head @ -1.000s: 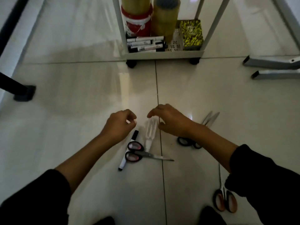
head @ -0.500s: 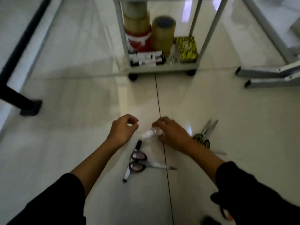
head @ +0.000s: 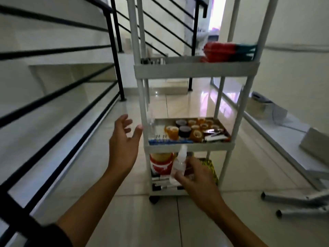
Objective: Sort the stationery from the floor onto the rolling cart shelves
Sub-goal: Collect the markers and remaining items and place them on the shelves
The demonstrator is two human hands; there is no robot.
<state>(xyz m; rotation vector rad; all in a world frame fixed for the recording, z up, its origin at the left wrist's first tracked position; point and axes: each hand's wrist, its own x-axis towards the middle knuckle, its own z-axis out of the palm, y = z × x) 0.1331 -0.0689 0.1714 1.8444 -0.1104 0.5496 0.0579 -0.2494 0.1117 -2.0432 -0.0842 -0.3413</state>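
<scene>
The white rolling cart (head: 188, 147) stands ahead with three shelves. My right hand (head: 197, 177) grips a small clear glue bottle (head: 179, 161) in front of the bottom shelf, its tip pointing up toward the middle shelf's rim. My left hand (head: 124, 141) is raised with fingers spread, empty, just left of the cart's front-left post. The middle shelf holds several tape rolls (head: 194, 130) and small items. The bottom shelf holds big tape rolls (head: 161, 164), markers (head: 160, 187) and a yellow box (head: 211, 167). Red and teal items (head: 229, 51) lie on the top shelf.
A black stair railing (head: 58, 97) runs along the left. White metal frame legs (head: 299, 202) lie on the tiled floor at the right, beside a low white ledge (head: 277, 136). The floor items are out of view.
My right hand picked the clear bottle off the floor and carried it up to the cart. The view rose from the floor to the cart. My left hand opened and lifted.
</scene>
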